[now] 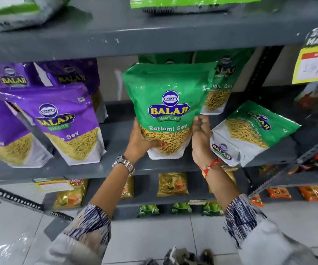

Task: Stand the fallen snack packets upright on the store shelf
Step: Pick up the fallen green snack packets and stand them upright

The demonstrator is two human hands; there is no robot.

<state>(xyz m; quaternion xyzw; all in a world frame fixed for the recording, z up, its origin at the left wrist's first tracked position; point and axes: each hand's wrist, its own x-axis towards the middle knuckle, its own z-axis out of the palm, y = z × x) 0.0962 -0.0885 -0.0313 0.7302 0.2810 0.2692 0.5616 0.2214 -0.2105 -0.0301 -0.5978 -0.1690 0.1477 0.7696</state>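
A green Ratlami Sev packet [168, 96] stands upright at the middle of the grey shelf [116, 165], held from both sides. My left hand [141, 139] grips its lower left edge with the thumb on its front. My right hand [201, 136] presses against its lower right edge. Another green packet [223, 83] stands upright behind it. To the right, a third green packet [249, 132] lies fallen, tilted back with its base toward me. Purple sev packets [66, 121] stand leaning at the left.
An upper shelf [135, 35] hangs close above the packets, with green-and-white bags on it. A yellow price tag [314, 62] hangs at the right post. Lower shelves hold small yellow, green and orange packets. A tiled floor lies below.
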